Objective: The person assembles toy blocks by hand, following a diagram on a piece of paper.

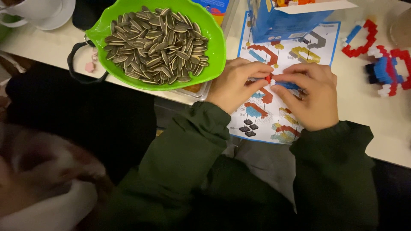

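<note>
My left hand (237, 83) and my right hand (309, 96) meet over a printed instruction sheet (295, 53) on the pale table. Between their fingertips they pinch a small assembly of tiny building bricks (274, 80), red on the left and blue on the right. Both sleeves are dark green. Most of the little assembly is hidden by my fingers.
A green leaf-shaped bowl (216, 51) of striped sunflower seeds sits at the left. A blue cardboard box (278, 23) stands on the sheet's far edge. Red, blue and white brick pieces (387, 70) lie at the right. A white cup (36, 10) is at the far left.
</note>
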